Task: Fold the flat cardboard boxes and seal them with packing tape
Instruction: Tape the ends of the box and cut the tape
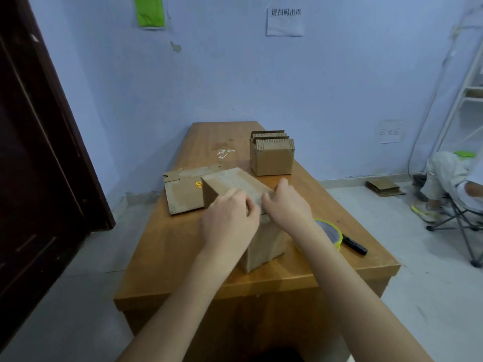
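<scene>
Your left hand (228, 223) and right hand (287, 205) sit close together on the top of the cardboard box (235, 182) at mid-table (261, 278), fingers curled against its flaps; the tape roll (329, 233) lies just right.

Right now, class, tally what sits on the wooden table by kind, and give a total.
Folded cardboard boxes: 2, the box being worked on and the far box
Flat cardboard boxes: 1, the flat box
Tape rolls: 1, the tape roll
Black pens: 1, the pen
Total: 5
</scene>
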